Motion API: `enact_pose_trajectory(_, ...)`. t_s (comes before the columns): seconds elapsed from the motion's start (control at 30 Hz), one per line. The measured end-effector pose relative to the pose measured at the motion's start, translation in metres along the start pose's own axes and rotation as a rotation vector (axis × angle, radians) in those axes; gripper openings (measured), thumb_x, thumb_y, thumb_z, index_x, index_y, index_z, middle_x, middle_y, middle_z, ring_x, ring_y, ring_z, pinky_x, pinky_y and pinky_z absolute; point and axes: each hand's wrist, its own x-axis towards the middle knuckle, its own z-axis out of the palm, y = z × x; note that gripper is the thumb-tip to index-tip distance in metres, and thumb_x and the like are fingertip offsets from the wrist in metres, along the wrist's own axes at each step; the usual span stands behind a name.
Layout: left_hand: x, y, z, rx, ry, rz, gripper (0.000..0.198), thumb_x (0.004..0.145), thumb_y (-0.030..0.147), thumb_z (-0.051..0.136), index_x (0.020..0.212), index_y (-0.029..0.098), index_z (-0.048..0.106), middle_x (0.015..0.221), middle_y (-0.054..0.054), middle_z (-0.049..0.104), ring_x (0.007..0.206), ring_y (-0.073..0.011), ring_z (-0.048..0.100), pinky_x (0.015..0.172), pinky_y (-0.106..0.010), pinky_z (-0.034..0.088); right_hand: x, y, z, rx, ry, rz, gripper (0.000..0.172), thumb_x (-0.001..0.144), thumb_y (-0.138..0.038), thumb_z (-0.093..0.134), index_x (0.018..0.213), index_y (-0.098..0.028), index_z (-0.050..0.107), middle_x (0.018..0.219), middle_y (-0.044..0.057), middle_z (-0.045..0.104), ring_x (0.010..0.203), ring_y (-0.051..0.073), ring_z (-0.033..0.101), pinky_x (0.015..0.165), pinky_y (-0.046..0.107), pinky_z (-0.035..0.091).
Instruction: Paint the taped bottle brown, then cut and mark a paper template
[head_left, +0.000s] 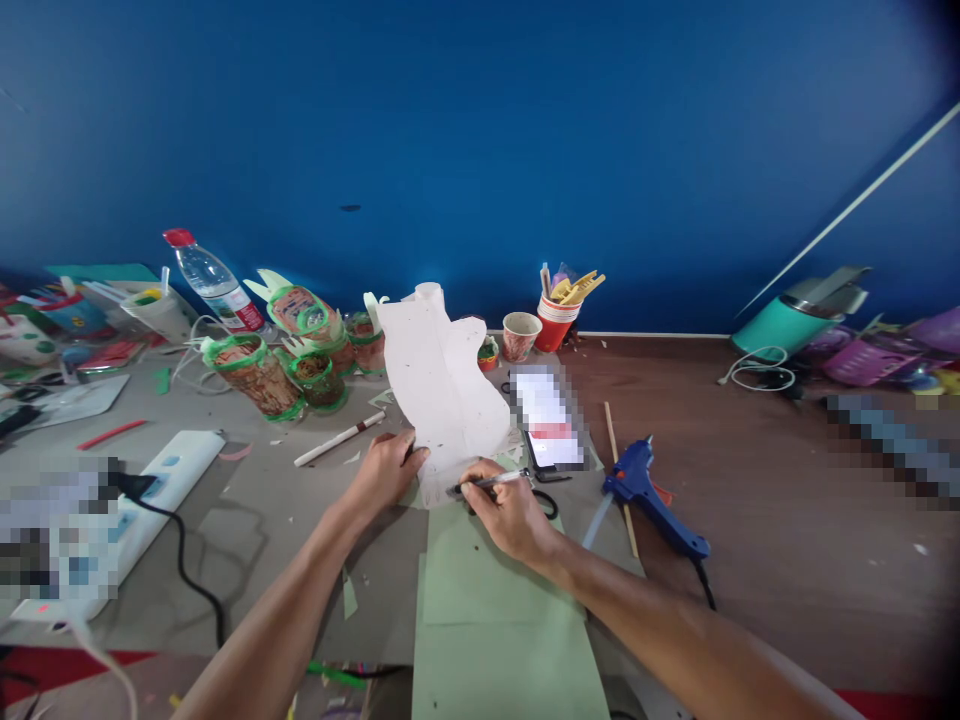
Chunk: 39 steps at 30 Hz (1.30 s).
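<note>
A cut-out white paper (450, 395) with a curled top stands partly raised off the table in the middle. Its lower end lies over light green sheets (499, 590). My left hand (386, 470) grips the paper's lower left edge, thumb against it and fingers bent. In my right hand (514, 515) is a pen (499, 481), its tip near the lower part of the paper, where faint marks show. Black scissor handles (551, 505) show partly behind the right hand. Left of the paper lies a white and brown stick-like pen (341, 438).
Brown, green-trimmed pots (255, 375) and a plastic bottle (221, 285) stand at the back left. A phone (550, 420), a blue glue gun (652, 495) and a wooden stick (621, 480) lie right. Paper cups (559, 322) stand behind. A power strip (184, 460) is at left.
</note>
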Motion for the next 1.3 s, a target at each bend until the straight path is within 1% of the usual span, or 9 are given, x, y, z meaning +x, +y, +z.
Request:
enact_pose_trajectory(0.2, 0.0, 0.002, -0.001, -0.05, 0.007, -0.009, 0.019, 0.084, 0.032, 0.042, 0.069, 0.022, 0.049, 0.064, 0.0, 0.053, 0.063, -0.0188, 0.049, 0.066, -0.03, 0.035, 0.0, 0.002, 0.0, 0.013, 0.002, -0.017, 0.014, 0.083, -0.021, 0.048, 0.073, -0.019, 0.058, 0.067, 0.001, 0.054, 0.065, 0.016, 0.052, 0.06, 0.026, 0.04)
enact_pose_trajectory(0.37, 0.0, 0.003, -0.001, -0.043, -0.006, -0.024, 0.019, 0.084, 0.031, 0.043, 0.069, 0.021, 0.049, 0.066, -0.001, 0.056, 0.064, -0.0187, 0.049, 0.069, -0.03, 0.036, 0.0, 0.002, 0.0, 0.026, 0.006, -0.003, 0.015, 0.083, -0.02, 0.049, 0.073, -0.018, 0.059, 0.068, 0.001, 0.055, 0.066, 0.016, 0.053, 0.061, 0.025, 0.04)
enact_pose_trajectory(0.73, 0.001, -0.003, 0.003, -0.027, 0.007, -0.004, 0.021, 0.085, 0.032, 0.042, 0.067, 0.022, 0.045, 0.06, 0.0, 0.049, 0.061, -0.0185, 0.047, 0.065, -0.03, 0.033, -0.001, 0.0, -0.001, 0.035, -0.011, 0.005, 0.015, 0.082, -0.019, 0.048, 0.07, -0.018, 0.057, 0.066, 0.0, 0.054, 0.066, 0.015, 0.052, 0.059, 0.024, 0.039)
enact_pose_trajectory(0.87, 0.001, -0.004, 0.003, -0.028, 0.0, 0.006, 0.022, 0.085, 0.033, 0.041, 0.066, 0.022, 0.044, 0.06, 0.001, 0.048, 0.061, -0.0186, 0.046, 0.064, -0.03, 0.033, -0.001, -0.002, -0.002, 0.035, -0.019, 0.03, 0.019, 0.084, -0.021, 0.047, 0.066, -0.018, 0.055, 0.065, 0.0, 0.053, 0.061, 0.014, 0.049, 0.056, 0.024, 0.037)
enact_pose_trajectory(1.07, 0.001, -0.004, 0.002, -0.025, -0.014, 0.004, 0.022, 0.086, 0.034, 0.041, 0.067, 0.023, 0.043, 0.061, 0.001, 0.048, 0.062, -0.0183, 0.046, 0.066, -0.03, 0.034, -0.001, -0.004, -0.003, 0.054, -0.023, 0.063, 0.023, 0.083, -0.025, 0.046, 0.061, -0.019, 0.05, 0.063, -0.001, 0.049, 0.052, 0.011, 0.041, 0.051, 0.024, 0.032)
enact_pose_trajectory(1.13, 0.001, -0.004, 0.003, -0.034, -0.014, 0.003, 0.023, 0.086, 0.034, 0.041, 0.067, 0.023, 0.042, 0.062, 0.001, 0.049, 0.062, -0.0186, 0.047, 0.066, -0.03, 0.034, -0.001, -0.001, -0.002, 0.094, -0.015, 0.102, 0.021, 0.083, -0.028, 0.047, 0.064, -0.019, 0.051, 0.059, -0.002, 0.046, 0.049, 0.01, 0.038, 0.048, 0.024, 0.029)
enact_pose_trajectory(1.2, 0.001, -0.003, 0.003, -0.043, -0.007, -0.008, 0.022, 0.086, 0.034, 0.041, 0.067, 0.023, 0.042, 0.061, 0.0, 0.048, 0.063, -0.019, 0.047, 0.066, -0.03, 0.033, 0.0, 0.003, -0.002, 0.193, 0.004, 0.175, 0.018, 0.082, -0.031, 0.049, 0.07, -0.019, 0.053, 0.055, -0.004, 0.043, 0.045, 0.009, 0.034, 0.044, 0.023, 0.026)
enact_pose_trajectory(1.3, 0.0, -0.001, 0.002, -0.047, 0.007, -0.024, 0.02, 0.084, 0.034, 0.042, 0.067, 0.023, 0.043, 0.06, 0.0, 0.047, 0.062, -0.0196, 0.047, 0.065, -0.03, 0.033, 0.002, 0.009, 0.0, 0.354, 0.045, 0.242, 0.019, 0.081, -0.036, 0.051, 0.076, -0.018, 0.054, 0.053, -0.005, 0.044, 0.044, 0.009, 0.034, 0.042, 0.022, 0.026)
